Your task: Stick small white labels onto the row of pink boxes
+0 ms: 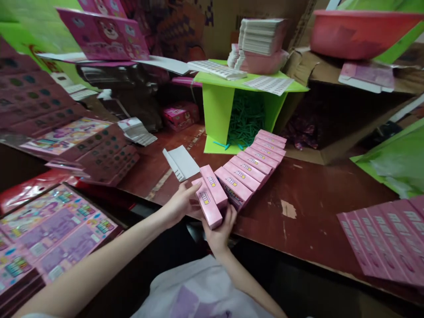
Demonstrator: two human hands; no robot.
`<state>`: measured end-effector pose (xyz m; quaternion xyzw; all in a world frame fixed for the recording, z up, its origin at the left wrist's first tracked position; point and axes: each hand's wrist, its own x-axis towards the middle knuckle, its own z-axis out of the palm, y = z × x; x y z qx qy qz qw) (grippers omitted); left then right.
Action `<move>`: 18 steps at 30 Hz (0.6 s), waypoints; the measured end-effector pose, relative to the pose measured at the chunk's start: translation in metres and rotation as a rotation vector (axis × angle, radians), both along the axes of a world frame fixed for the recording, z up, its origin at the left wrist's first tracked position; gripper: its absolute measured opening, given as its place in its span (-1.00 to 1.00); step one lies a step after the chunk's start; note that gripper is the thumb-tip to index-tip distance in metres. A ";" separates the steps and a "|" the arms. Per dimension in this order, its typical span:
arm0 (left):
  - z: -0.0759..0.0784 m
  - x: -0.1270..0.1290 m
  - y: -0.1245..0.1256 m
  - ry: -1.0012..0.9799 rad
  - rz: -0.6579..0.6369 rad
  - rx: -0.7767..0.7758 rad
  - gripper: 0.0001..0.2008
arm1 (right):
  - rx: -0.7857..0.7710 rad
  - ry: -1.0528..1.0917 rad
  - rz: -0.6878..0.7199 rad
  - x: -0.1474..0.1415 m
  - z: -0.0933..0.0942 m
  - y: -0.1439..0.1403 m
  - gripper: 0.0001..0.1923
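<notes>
Your left hand (pixel 181 204) and right hand (pixel 219 232) meet at the near edge of the scuffed dark red wooden table (pixel 318 198), both closed around a small pink cardboard box with a yellow label (pixel 208 206). The left hand grips its far left side, fingers curled onto the top; the right hand cups it from below, at six o'clock of the box, thumb up along its right edge. A second pink box (pixel 214 186) lies touching it at one o'clock.

From there a row of overlapping pink boxes (pixel 255 163) runs toward one o'clock, ending just before a bright green open-fronted card stand (pixel 218 106) filled with thin green sticks (pixel 247 119). A stack of white cards (pixel 261 37) sits on top of that stand. A folded white card (pixel 181 162) lies at eleven o'clock of your hands. Flat pink box blanks (pixel 387 238) fan out at three o'clock, and glossy pink printed sheets (pixel 49 238) lie at nine o'clock. A red plastic basin (pixel 357 33) sits far off at two o'clock.
</notes>
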<state>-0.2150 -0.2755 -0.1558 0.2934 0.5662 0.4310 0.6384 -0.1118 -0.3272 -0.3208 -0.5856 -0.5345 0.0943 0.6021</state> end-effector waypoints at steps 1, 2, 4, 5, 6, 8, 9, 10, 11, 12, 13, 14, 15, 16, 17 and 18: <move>0.002 0.000 0.001 0.027 0.012 -0.004 -0.27 | 0.011 0.008 0.044 -0.003 0.002 0.004 -0.20; 0.003 -0.002 0.002 0.066 0.018 -0.006 -0.33 | 0.032 0.005 0.100 -0.006 0.003 0.008 -0.25; 0.001 -0.013 0.005 0.122 0.014 -0.051 -0.35 | 0.097 -0.035 0.222 -0.010 0.002 0.016 -0.30; -0.001 -0.021 0.006 0.118 0.002 -0.097 -0.34 | 0.138 -0.073 0.274 -0.012 0.001 0.020 -0.32; -0.005 -0.031 0.007 0.097 -0.011 -0.160 -0.33 | 0.182 -0.126 0.312 -0.014 0.000 0.024 -0.33; -0.017 -0.053 0.006 0.040 0.017 -0.292 -0.38 | 0.267 -0.272 0.387 -0.014 -0.002 0.031 -0.36; -0.025 -0.064 0.003 0.020 0.067 -0.332 -0.43 | 0.305 -0.361 0.455 -0.012 -0.002 0.034 -0.37; -0.032 -0.073 0.000 0.011 0.129 -0.351 -0.49 | 0.332 -0.447 0.546 -0.009 -0.001 0.037 -0.35; -0.039 -0.082 -0.004 0.011 0.199 -0.351 -0.54 | 0.345 -0.514 0.643 -0.004 0.001 0.040 -0.30; -0.043 -0.091 -0.009 0.018 0.264 -0.334 -0.57 | 0.339 -0.550 0.724 0.004 0.003 0.043 -0.22; -0.045 -0.099 -0.015 0.031 0.322 -0.303 -0.59 | 0.318 -0.551 0.769 0.012 0.005 0.046 -0.13; -0.044 -0.108 -0.021 0.042 0.370 -0.262 -0.58 | 0.289 -0.523 0.771 0.020 0.006 0.049 -0.05; -0.039 -0.118 -0.026 0.047 0.412 -0.208 -0.57 | 0.262 -0.479 0.732 0.028 0.006 0.052 -0.03; -0.031 -0.129 -0.030 0.049 0.455 -0.144 -0.56 | 0.247 -0.436 0.676 0.035 0.004 0.054 -0.05; -0.019 -0.141 -0.032 0.058 0.503 -0.061 -0.56 | 0.244 -0.412 0.631 0.041 0.001 0.056 -0.11; -0.004 -0.156 -0.031 0.081 0.556 0.040 -0.57 | 0.246 -0.408 0.603 0.044 -0.004 0.056 -0.16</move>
